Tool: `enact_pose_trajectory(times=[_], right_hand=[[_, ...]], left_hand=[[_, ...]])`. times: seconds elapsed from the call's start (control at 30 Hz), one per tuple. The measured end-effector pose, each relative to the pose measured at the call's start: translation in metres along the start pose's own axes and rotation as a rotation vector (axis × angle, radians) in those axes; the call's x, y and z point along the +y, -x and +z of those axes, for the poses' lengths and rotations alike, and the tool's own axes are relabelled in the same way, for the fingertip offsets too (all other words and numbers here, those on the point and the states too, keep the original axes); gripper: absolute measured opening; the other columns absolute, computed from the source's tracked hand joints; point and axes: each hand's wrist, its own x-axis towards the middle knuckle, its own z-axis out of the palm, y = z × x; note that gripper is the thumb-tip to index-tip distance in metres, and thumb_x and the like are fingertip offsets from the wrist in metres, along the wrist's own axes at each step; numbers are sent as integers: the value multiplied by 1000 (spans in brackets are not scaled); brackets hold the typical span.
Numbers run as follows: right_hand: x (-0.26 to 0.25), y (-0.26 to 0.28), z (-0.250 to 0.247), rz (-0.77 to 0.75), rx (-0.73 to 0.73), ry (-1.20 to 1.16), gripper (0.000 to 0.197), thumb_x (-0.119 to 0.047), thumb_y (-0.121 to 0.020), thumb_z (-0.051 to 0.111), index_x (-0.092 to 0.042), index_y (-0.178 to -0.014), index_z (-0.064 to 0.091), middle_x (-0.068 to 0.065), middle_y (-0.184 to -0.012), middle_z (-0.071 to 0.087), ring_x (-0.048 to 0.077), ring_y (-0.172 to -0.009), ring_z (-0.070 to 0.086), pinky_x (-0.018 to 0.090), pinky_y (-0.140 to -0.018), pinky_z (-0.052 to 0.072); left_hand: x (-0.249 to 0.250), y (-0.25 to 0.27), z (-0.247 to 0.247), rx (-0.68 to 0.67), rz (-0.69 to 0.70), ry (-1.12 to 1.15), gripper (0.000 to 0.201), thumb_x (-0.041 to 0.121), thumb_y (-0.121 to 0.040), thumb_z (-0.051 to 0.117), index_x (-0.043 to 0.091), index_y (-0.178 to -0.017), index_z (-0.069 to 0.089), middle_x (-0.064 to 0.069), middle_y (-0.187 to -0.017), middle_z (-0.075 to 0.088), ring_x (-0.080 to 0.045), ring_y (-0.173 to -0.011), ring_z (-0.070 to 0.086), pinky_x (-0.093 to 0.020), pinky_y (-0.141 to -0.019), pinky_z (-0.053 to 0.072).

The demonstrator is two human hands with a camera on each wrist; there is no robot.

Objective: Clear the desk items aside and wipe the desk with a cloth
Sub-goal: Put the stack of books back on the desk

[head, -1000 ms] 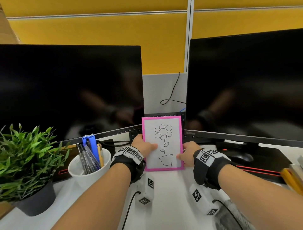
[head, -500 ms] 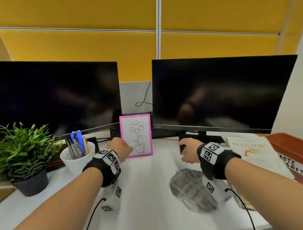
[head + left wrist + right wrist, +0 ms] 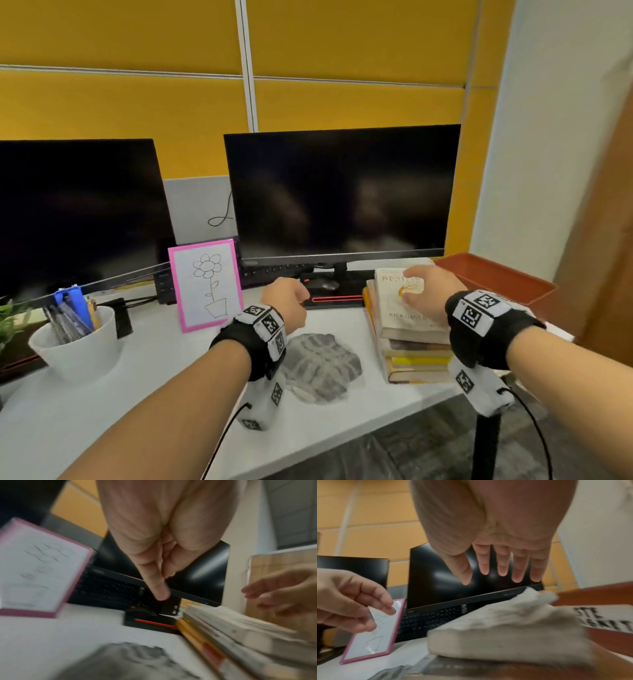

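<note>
At 5 o'clock from desk centre, a grey cloth (image 3: 320, 366) lies crumpled and flat on the white desk (image 3: 164, 383), dark-and-light mottled weave, no hand on it. Blurred in both wrist views.

Stack of books (image 3: 409, 329) just at 3 o'clock of the cloth, near the desk's right edge; top book cream with an orange tree motif, yellow spines lower down. Right hand (image 3: 426, 294) hovers over the top cover, fingers (image 3: 501, 563) straight and spread, thumb apart, holding nothing; contact with the cover cannot be told.

Left hand (image 3: 287, 301) at 12 o'clock of the cloth, above bare desk, fingers loosely curled, index (image 3: 157, 588) pointing down, gripping nothing.

Pink-framed flower drawing (image 3: 207, 284) stands propped upright at 10 o'clock of the cloth, leaning back against the gap between the two monitors.

Left monitor (image 3: 78, 212) and right monitor (image 3: 339, 192) both dark, along the 12 o'clock edge. Black keyboard (image 3: 426, 618) tucked under the right monitor. Black mouse (image 3: 320, 283) on the black-and-red monitor base (image 3: 337, 299), just beyond the left hand.

White cup of pens (image 3: 77, 337) at 9 o'clock, green plant (image 3: 10, 322) at the far 9 o'clock edge. Red-brown tray (image 3: 496, 277) at 2 o'clock behind the books.

Books and the frame sit closest to the cloth.
</note>
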Motion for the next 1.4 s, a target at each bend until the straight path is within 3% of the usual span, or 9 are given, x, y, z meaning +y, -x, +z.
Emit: enact_pose_trajectory(times=[0.13, 0.23, 0.33, 0.43, 0.67, 0.77, 0.9, 1.17, 1.4], right_hand=[[58, -18, 1, 194, -28, -69, 79, -51, -81, 64, -16, -144, 32, 9, -145, 43, 29, -127, 47, 42, -105, 41], [76, -21, 9, 251, -100, -258, 81, -51, -84, 63, -9, -144, 28, 6, -146, 43, 29, -130, 45, 41, -109, 36], [85, -34, 25, 263, -239, -396, 110, -78, -60, 65, -14, -144, 35, 1, -146, 44, 25, -129, 47, 40, -112, 33], [95, -48, 33, 273, -349, -445, 81, -65, -80, 56, -13, -140, 44, 1, -144, 47, 25, -129, 46, 35, -112, 31], [103, -49, 33, 331, -414, -490, 77, -63, -80, 58, -20, -142, 44, -2, -145, 44, 21, -134, 41, 26, -104, 25], [108, -53, 37, 346, -383, -551, 95, -71, -59, 71, -18, -135, 52, 1, -139, 53, 22, -126, 49, 35, -112, 31], [138, -80, 57, 344, -354, -567, 116, -80, -23, 78, -16, -118, 63, 2, -114, 69, 24, -105, 65, 41, -101, 46], [116, -58, 43, 245, -251, -787, 90, -58, -37, 89, -8, -109, 68, 4, -97, 75, 24, -94, 71, 42, -95, 51], [102, -50, 37, 233, -270, -964, 52, -23, -74, 79, 3, -116, 63, 12, -101, 74, 28, -96, 71, 39, -91, 53]], left_hand=[[44, -7, 51, -129, 26, 129, 14, 21, -88, 56, 8, -89, 62, -25, -83, 63, -38, -88, 67, -38, -77, 55], [71, -10, 79, -256, -44, 128, 42, 44, -95, 45, 4, -93, 58, -7, -65, 49, -30, -73, 64, -27, -57, 48], [82, -20, 98, -336, -114, 129, 71, 56, -95, 37, -1, -136, 42, -14, -101, 64, -35, -88, 70, -36, -70, 59], [86, -32, 112, -372, -177, 195, 75, 60, -93, 40, 2, -141, 38, -17, -131, 55, -38, -99, 67, -46, -87, 56], [78, -49, 127, -498, -160, 274, 47, 44, -92, 54, 13, -128, 54, -11, -122, 64, -33, -110, 63, -51, -93, 52], [74, -53, 129, -539, -189, 343, 54, 43, -85, 62, 10, -127, 55, -12, -116, 67, -36, -104, 66, -55, -87, 54], [69, -58, 131, -516, -164, 351, 43, 37, -88, 63, 13, -124, 58, -8, -119, 67, -30, -108, 64, -52, -91, 53], [65, -54, 129, -499, -223, 432, 9, 29, -92, 60, 23, -89, 54, -5, -102, 68, -26, -102, 66, -49, -91, 53], [66, -50, 123, -522, -250, 447, 28, 28, -89, 54, 13, -113, 57, -9, -108, 70, -30, -103, 66, -55, -92, 51]])
